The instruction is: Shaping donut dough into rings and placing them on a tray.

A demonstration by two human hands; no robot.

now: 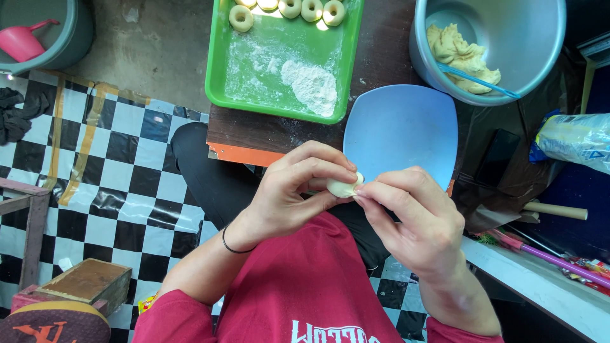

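Your left hand (286,190) and right hand (413,219) meet above your lap, both pinching 1 small dough piece (343,187) between the fingertips; its long axis runs roughly left to right. Just beyond sits 1 blue plate (400,130) overhanging the bench (241,133) near edge. Farther on, 1 green tray (222,70) holds a flour pile (310,86) and at least 6 dough rings (241,18), with bare floor beside the flour. 1 grey bowl (546,51) holds dough.

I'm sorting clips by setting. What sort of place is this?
Probably a small home or informal kitchen workspace for making doughnuts: a green tray with flour and dough rings, a grey tub of dough, and both hands shaping a dough piece.
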